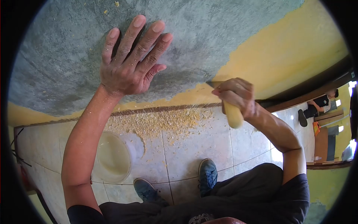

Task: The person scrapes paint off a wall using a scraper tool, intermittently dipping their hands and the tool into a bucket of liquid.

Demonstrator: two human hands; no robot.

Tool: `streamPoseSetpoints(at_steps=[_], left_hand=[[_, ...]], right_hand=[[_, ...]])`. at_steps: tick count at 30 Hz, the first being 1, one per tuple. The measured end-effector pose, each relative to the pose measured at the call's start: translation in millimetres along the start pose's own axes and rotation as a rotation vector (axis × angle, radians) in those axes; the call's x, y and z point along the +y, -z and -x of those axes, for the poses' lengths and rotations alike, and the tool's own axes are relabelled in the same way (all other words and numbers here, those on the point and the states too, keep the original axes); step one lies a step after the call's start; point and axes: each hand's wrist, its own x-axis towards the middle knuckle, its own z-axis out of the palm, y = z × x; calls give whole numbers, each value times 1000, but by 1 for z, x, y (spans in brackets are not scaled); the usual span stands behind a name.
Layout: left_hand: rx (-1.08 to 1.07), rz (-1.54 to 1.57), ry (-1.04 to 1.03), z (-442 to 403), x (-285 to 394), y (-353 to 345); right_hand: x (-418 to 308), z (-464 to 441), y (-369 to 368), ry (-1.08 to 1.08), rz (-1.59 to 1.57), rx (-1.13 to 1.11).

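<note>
My left hand (pixel 130 61) lies with spread fingers against the grey, bare part of the wall (pixel 197 33). In my right hand (pixel 238 95) is a scraper (pixel 234 115) with a pale yellowish handle; my fingers wrap round it. Its dark blade points up and left, touching the wall where the grey surface borders the yellow paint (pixel 268 56). Much of the blade and part of the handle are hidden by my fingers.
Paint flakes (pixel 167 121) lie along the foot of the wall on the tiled floor (pixel 194 145). A white bucket (pixel 128 156) with pale content stands below my left forearm. My shoes are near it. Through an opening at right, another person (pixel 320 104) sits beside wooden boards.
</note>
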Motion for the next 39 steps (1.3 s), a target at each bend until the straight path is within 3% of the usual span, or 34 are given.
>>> streamPoseSetpoints(at_steps=[22, 25, 28, 31, 35, 37, 39], left_hand=[[2, -10, 2, -2, 0, 0], [-9, 8, 8, -1, 0, 0], [-15, 3, 9, -1, 0, 1], [7, 0, 8, -3, 1, -1], [1, 2, 6, -1, 0, 0], [10, 6, 10, 0, 1, -2], [30, 4, 9, -2, -1, -2]], right_hand=[[0, 3, -7, -38, 60, -110], [-10, 13, -16, 43, 95, -147], [-13, -13, 4, -1, 55, -42], [0, 20, -33, -41, 95, -148], [-10, 2, -14, 66, 105, -33], [-9, 1, -14, -7, 25, -55], [-11, 13, -21, 128, 80, -91]])
